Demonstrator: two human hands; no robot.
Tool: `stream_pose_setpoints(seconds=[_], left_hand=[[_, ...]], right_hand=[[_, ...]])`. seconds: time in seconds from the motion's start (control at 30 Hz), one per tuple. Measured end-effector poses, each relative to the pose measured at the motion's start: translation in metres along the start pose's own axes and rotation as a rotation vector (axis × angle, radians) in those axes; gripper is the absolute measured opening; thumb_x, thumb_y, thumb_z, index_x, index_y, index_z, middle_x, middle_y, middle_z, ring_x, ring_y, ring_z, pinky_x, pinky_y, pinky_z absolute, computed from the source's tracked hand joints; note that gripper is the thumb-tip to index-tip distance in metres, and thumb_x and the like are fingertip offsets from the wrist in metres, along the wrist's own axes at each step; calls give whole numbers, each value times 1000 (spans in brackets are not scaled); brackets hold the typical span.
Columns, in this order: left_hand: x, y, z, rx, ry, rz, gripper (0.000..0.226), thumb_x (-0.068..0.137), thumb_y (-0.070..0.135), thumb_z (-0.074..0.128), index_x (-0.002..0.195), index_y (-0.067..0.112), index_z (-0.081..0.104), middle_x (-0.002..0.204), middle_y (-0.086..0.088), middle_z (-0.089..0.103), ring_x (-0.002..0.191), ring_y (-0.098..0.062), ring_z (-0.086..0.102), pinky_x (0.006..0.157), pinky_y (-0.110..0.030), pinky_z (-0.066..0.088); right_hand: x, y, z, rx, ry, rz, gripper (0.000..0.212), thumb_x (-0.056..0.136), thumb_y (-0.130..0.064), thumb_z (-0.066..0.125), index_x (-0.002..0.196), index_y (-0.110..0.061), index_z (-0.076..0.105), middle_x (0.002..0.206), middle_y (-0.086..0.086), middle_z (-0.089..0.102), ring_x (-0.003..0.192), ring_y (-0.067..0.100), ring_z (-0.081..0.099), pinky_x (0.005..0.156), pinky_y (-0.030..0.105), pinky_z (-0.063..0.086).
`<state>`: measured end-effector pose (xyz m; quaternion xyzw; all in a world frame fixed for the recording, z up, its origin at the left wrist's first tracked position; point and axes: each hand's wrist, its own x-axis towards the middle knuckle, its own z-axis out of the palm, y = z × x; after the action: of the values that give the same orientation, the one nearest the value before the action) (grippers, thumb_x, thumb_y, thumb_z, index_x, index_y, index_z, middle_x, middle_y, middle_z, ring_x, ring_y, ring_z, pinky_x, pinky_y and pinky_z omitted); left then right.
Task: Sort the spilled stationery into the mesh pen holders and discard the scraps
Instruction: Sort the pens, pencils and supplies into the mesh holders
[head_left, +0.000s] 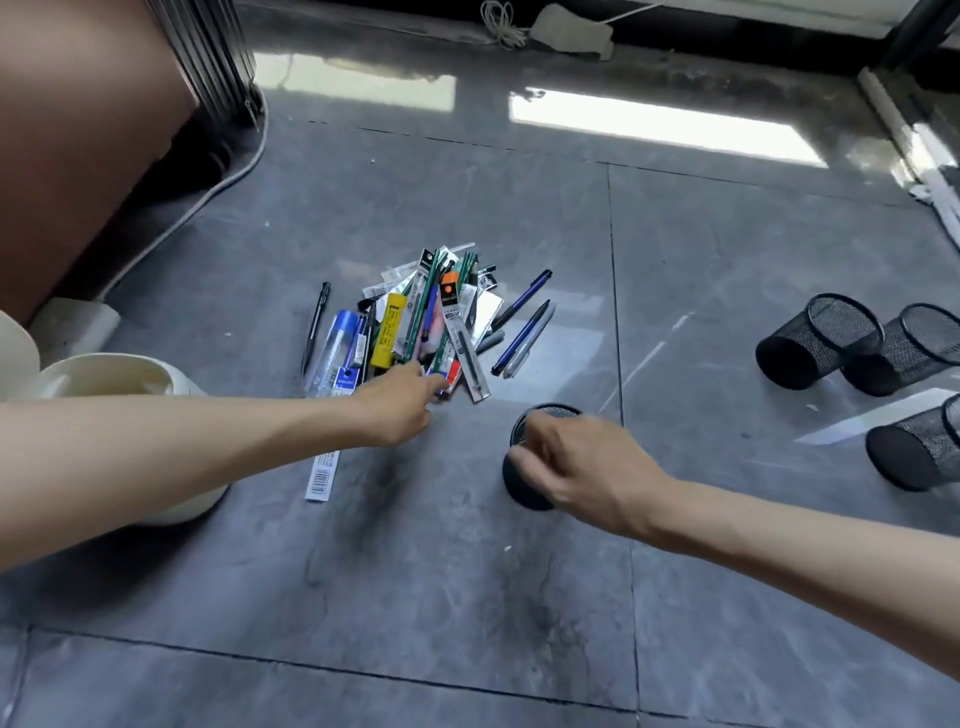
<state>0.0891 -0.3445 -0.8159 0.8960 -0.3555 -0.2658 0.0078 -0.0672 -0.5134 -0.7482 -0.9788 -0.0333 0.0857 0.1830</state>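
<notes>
While your right hand (582, 467) wraps fingers and thumb round a black mesh pen holder (545, 415) standing on the grey floor (467, 597) just on your side of the spill, your left hand (400, 405) reaches into the near edge of the pile of stationery (431, 322). Its fingers point in among the packets, but whether they have pinched anything cannot be told, since the tips are buried and blurred. Treat the holder as light and springy: thin wire mesh will likely dent under a squeeze and skate on the glossy tile. Use a loose wrap round its wall near the rim and steady it rather than clamp it. The flat packets (470, 358) look like slick plastic sleeves lying flush on the tile, so expect little purchase in the middle; lift one by a corner or a short end instead. The loose pens (522, 332) at the pile's right side should be stiff, light and ready to roll, so take each by the barrel at mid-length. Three more holders (815, 338) lie on their sides well to the right, and a cream bin (104, 364) sits beside your left forearm, a likely home for the scraps.
</notes>
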Motion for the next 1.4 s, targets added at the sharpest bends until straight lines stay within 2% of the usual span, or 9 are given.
stream_pose_setpoints(seconds=[0.13,0.4,0.5,0.6,0.77,0.87,0.97,1.17,1.4], left_hand=[[23,11,-7,189,109,47,56,98,28,40,149,33,16,153,-26,-4,119,-31,38,87,-38,41],[51,33,-3,196,67,-113,42,99,38,41,136,19,33,135,-23,30,120,-39,39,88,-43,42],[44,36,-3,-5,159,-125,13,95,12,47,106,8,43,121,-18,39,89,-32,49,69,-39,41],[36,27,-3,-202,193,-149,18,84,-6,44,94,8,41,110,-17,45,81,-34,51,66,-40,41],[27,13,-8,-461,222,-141,63,83,-15,40,136,18,40,99,-14,58,77,-27,58,70,-41,51],[17,15,-12,-706,211,-121,83,87,-15,40,148,35,10,118,-16,53,61,-13,52,46,-23,44],[10,21,-15,-1100,172,-195,78,94,-4,43,144,39,4,124,-20,51,57,-20,57,36,-18,39],[-5,49,-23,-1325,29,-126,31,100,7,42,129,15,44,85,-1,65,56,-13,62,51,-27,52],[-16,43,-15,-1132,37,-246,36,99,11,37,131,25,41,123,-8,54,102,-23,57,74,-36,55]], right_hand=[[36,11,-11,226,173,185,27,93,-30,48,69,-17,43,68,11,60,70,31,52,64,40,42],[101,54,-1,525,124,454,23,89,-15,47,82,0,63,67,18,68,55,20,56,69,42,53],[112,54,6,618,81,491,26,90,-12,46,85,5,64,70,22,67,58,25,58,64,40,54],[118,51,12,662,33,518,24,90,-10,46,84,2,65,68,18,65,60,24,57,57,31,50],[122,48,15,672,27,534,18,92,-12,48,90,-3,63,71,9,60,66,22,57,60,31,49],[118,50,16,617,33,533,15,92,-15,51,104,-10,59,90,5,57,90,25,59,81,39,50],[113,48,11,729,11,559,31,94,-21,54,122,-8,54,102,7,56,91,24,59,79,36,50],[108,32,-5,1060,-27,641,23,92,-29,61,85,-8,58,64,5,62,56,13,61,52,22,43],[103,23,-3,1158,0,742,15,94,-4,54,79,0,52,35,1,53,39,12,61,34,17,42]])
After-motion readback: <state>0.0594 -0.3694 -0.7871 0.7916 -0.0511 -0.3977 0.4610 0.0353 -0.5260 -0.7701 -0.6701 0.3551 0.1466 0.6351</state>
